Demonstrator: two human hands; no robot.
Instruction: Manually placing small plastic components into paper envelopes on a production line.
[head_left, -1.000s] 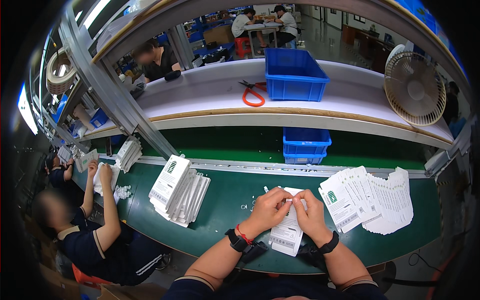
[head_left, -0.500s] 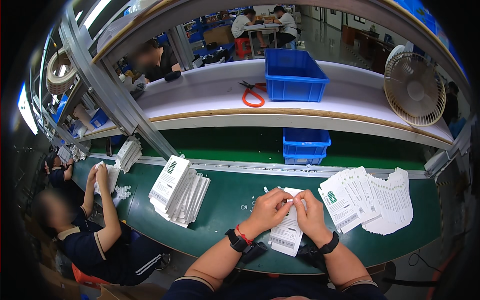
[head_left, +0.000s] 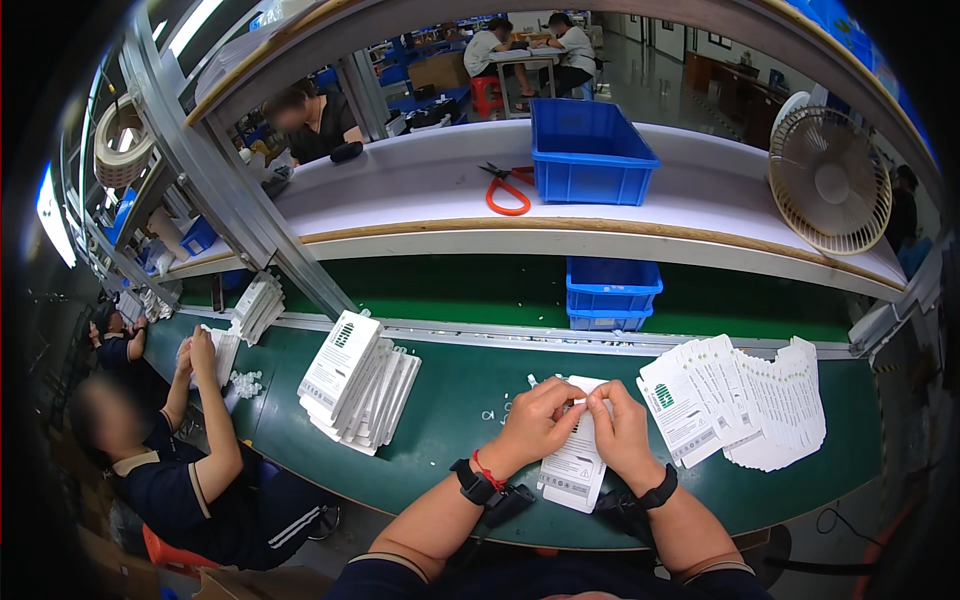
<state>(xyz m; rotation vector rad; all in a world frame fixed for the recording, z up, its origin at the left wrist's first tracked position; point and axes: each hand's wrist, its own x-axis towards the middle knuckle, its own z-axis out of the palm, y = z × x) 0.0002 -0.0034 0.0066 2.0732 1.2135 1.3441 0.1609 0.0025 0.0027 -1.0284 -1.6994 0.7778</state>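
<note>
I read this as a factory packing line: a long green conveyor belt (head_left: 470,400) with fanned stacks of white cards (head_left: 745,400), blue bins (head_left: 588,150) on a far shelf (head_left: 420,185), and seated co-workers (head_left: 190,470) left along the belt.

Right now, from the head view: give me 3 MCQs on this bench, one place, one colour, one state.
1. Where do the scissors lie?
A. on the green belt
B. on the white shelf, left of the upper blue bin
C. inside a bin

2. What colour are the scissors' handles?
A. orange-red
B. black
C. yellow

3. What are the left hand and right hand doing?
A. resting empty
B. both pinching the top of one white card package
C. lifting a bin

B: they lie on the white shelf beside the bin.
A: the loops are orange-red.
B: fingertips meet at its top edge.
</note>
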